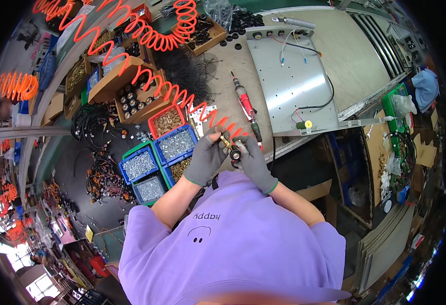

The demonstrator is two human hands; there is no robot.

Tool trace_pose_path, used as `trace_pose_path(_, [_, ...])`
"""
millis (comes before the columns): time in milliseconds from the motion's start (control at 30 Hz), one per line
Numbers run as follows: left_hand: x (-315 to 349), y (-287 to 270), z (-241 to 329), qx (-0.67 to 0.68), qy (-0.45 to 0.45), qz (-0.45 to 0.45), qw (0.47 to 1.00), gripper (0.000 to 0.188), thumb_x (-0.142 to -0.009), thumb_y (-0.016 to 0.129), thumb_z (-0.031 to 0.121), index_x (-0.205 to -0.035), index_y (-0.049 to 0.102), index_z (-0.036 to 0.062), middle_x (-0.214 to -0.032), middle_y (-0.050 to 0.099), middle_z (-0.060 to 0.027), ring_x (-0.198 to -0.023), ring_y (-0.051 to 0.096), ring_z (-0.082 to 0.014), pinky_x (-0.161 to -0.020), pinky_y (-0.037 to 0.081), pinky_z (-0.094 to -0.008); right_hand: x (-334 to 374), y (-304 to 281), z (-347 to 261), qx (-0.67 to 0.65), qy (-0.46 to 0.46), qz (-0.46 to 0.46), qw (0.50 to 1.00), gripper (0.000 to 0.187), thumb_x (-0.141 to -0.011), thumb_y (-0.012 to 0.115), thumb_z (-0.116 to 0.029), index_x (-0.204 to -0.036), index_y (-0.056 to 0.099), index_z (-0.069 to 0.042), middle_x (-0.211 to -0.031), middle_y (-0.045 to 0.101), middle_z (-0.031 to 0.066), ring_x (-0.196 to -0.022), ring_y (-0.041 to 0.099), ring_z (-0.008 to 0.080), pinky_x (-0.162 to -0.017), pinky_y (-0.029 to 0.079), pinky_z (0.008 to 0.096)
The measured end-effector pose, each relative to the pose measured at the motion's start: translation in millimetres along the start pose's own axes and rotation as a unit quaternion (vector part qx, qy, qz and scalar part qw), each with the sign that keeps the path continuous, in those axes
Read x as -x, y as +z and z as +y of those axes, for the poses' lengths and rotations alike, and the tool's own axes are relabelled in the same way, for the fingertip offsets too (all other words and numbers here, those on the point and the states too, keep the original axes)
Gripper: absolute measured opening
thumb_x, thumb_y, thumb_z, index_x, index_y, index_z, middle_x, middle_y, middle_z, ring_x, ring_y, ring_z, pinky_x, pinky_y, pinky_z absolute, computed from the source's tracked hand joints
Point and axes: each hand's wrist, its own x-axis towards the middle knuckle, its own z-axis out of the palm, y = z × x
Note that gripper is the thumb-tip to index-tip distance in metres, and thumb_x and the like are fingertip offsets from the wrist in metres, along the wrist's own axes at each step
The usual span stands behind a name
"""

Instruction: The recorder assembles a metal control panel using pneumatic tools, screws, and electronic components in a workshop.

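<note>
Both my hands wear grey gloves and meet close in front of my purple shirt. Between them is a small brass fitting with a round black end (235,154); it looks like a valve, though fingers cover part of it. My left hand (205,157) pinches its brass upper part, and my right hand (254,161) closes on it from the other side. Just beyond my hands, a red and black power screwdriver (244,101) lies on the bench. To its right rests a shiny metal panel (289,81) with wires, a spring along its far edge and a yellow-faced round part (308,124).
Bins of screws (174,145) and a red bin of brass rings (166,122) stand left of my hands. Farther left are a cardboard box of round black parts (134,101) and wire bundles (106,173). Orange coiled hoses (146,79) hang over the bench. Black wire grilles (192,71) lie beyond.
</note>
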Motion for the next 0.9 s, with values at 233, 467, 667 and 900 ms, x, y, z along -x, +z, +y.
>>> trace_pose_path(233, [4,6,-5,-0.192,0.054,0.025,0.980,0.025,-0.091,0.051,0.023,-0.103,0.054,0.0004,-0.089,0.057,-0.0061,-0.077,0.054,-0.0135,-0.071,0.046,-0.0268,1,1,3,0.013,-0.024,0.028,0.999,0.025,-0.096,0.048,-0.020,-0.110,0.049,0.000,-0.086,0.057,0.0098,-0.072,0.056,0.0143,-0.061,0.047,0.0289])
trace_pose_path(467, [17,24,-4,-0.306,0.063,0.057,0.948,0.034,-0.094,0.049,0.030,-0.108,0.054,0.0000,-0.087,0.055,-0.0024,-0.078,0.052,-0.0102,-0.071,0.044,-0.0254,3,14,-28,0.187,-0.203,0.113,0.955,0.028,-0.095,0.048,-0.023,-0.108,0.049,0.001,-0.094,0.054,0.0153,-0.077,0.055,0.0259,-0.069,0.045,0.0366])
trace_pose_path(667, [26,40,21,-0.421,0.147,0.122,0.887,0.033,-0.096,0.044,0.029,-0.119,0.050,0.0058,-0.091,0.054,0.0005,-0.075,0.048,-0.0058,-0.064,0.038,-0.0199,-22,37,-36,0.329,-0.225,0.027,0.917,0.035,-0.089,0.054,-0.023,-0.116,0.044,-0.003,-0.098,0.058,0.0235,-0.083,0.061,0.0392,-0.066,0.048,0.0469])
trace_pose_path(900, [43,62,23,-0.280,0.128,0.095,0.947,0.033,-0.098,0.042,0.039,-0.107,0.055,0.0097,-0.086,0.055,0.0028,-0.070,0.046,-0.0068,-0.064,0.040,-0.0227,-43,51,-58,0.302,-0.282,0.026,0.910,0.040,-0.086,0.057,-0.027,-0.116,0.043,-0.003,-0.088,0.060,0.0155,-0.073,0.062,0.0340,-0.055,0.050,0.0409])
